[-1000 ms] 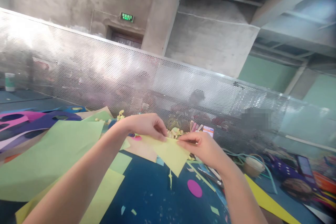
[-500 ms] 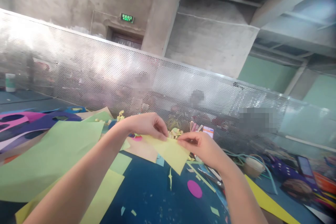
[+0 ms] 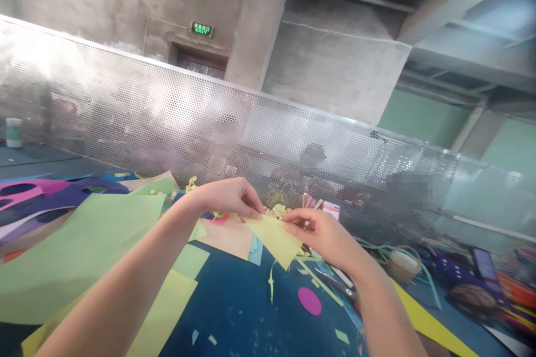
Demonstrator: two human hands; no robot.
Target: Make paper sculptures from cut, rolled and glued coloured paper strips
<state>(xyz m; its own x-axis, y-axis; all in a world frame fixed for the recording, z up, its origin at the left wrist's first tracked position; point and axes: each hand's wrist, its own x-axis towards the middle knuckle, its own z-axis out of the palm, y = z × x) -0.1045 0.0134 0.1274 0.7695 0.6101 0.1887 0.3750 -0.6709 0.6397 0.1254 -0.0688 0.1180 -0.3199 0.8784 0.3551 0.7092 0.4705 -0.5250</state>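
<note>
Near the centre of the frame, above a blue table (image 3: pixel 226 295), a person's left hand (image 3: pixel 234 197) and right hand (image 3: pixel 320 228) are pinching the upper edge of a yellow sheet (image 3: pixel 277 239). From the grip, the sheet is spreading toward the lower right, its long axis slanting that way, its bottom corner pointing downward, nearer the right hand than the left.

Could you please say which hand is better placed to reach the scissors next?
Probably the right hand: the scissors lie near its wrist, while the left hand is farther away, at the left of the yellow paper.
</note>
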